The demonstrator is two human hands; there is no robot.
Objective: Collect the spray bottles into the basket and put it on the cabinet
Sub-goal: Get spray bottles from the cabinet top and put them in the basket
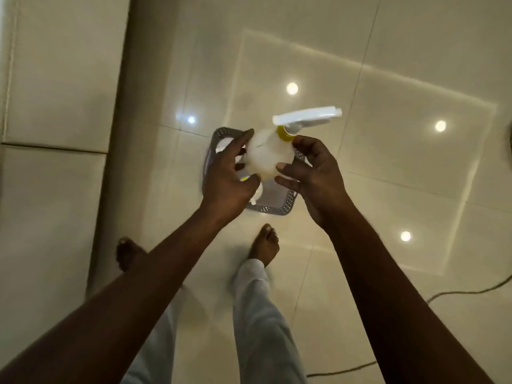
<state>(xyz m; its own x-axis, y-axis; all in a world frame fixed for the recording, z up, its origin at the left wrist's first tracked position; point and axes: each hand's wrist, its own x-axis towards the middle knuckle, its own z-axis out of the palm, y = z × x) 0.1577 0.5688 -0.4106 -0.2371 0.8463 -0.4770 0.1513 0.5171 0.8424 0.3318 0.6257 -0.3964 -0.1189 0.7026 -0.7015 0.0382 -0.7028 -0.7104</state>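
A translucent white spray bottle (268,155) with a yellow collar and a white trigger head hangs in the air above the basket. My left hand (231,173) grips its left side and my right hand (313,167) its right side near the collar. Below on the floor stands a grey perforated basket (279,207), mostly hidden by my hands. White bottle parts and a yellow-green cap show inside it under my left hand.
A pale cabinet (55,106) runs along the left side. The glossy tiled floor (388,162) reflects ceiling lights. My bare feet stand just before the basket. A dark cable (457,293) lies on the floor at the lower right.
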